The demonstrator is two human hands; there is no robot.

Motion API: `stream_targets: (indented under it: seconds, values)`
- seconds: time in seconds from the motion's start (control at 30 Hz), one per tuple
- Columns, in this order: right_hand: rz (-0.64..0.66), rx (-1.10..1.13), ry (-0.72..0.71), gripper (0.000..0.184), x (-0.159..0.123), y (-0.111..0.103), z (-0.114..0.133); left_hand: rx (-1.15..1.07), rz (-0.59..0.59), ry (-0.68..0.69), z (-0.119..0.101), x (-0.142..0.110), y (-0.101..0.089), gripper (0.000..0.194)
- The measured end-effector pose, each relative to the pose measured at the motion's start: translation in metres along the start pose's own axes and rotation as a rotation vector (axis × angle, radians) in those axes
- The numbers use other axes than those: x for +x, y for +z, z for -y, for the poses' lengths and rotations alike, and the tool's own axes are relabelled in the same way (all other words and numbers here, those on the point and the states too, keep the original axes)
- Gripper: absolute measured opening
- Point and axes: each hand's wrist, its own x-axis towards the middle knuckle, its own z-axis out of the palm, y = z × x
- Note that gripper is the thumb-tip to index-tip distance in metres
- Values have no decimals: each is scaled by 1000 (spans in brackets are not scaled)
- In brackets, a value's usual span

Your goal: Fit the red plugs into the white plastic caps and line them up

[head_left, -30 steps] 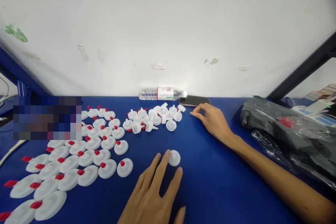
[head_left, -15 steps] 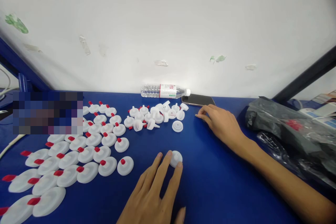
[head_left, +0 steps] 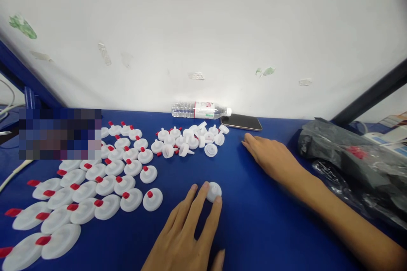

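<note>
My left hand [head_left: 190,224] lies low over the blue table with its fingers stretched and spread. Two fingertips touch the edge of a white round nozzle cap [head_left: 214,192], which rests on the tabletop. Farther off to the right, my right hand [head_left: 269,152] is turned palm down, its fingers curled together; whatever may be inside them is hidden. Left of that hand is a heap of loose white nozzle caps [head_left: 181,140], some with red tips. Standing in rows on the left are many white nozzle caps with red tips [head_left: 152,200].
Against the wall lie a clear water bottle [head_left: 204,110] and a dark phone [head_left: 243,122]. A grey plastic bag [head_left: 333,146] with something red in it fills the right side. Blue frame posts [head_left: 30,98] stand at the edges; a pale cable [head_left: 15,171] runs at far left.
My right hand has drawn slightly to the right, away from the heap. A loose white cap at the heap's near edge has shifted left and tilted. The left hand stays put.
</note>
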Motion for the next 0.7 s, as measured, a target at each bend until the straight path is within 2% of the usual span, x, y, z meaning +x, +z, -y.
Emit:
stream_targets:
  seconds: [0.07,0.13,0.27,0.33,0.4,0.57,0.7]
  values:
    - [-2,27,-6,23,0,-4,3,-10,1,1,0,0,-1,70]
    - [-58,136,-25,22,-1,-10,6,-24,11,-18,-2,1,-1,69]
    - [-261,567,-113,17,-8,-22,19,-61,54,-73,-7,1,-2,68]
    - [-278,762,-125,15,-13,-27,30,-74,61,-76,-8,0,-1,67]
    - [-218,961,-123,12,-20,-28,42,-79,60,-78,-8,-1,0,66]
    - [69,1311,-156,15,-33,-24,67,-86,42,-87,-7,-1,1,52]
    - [138,1450,-149,12,-34,-25,74,-96,39,-95,-6,-1,1,52]
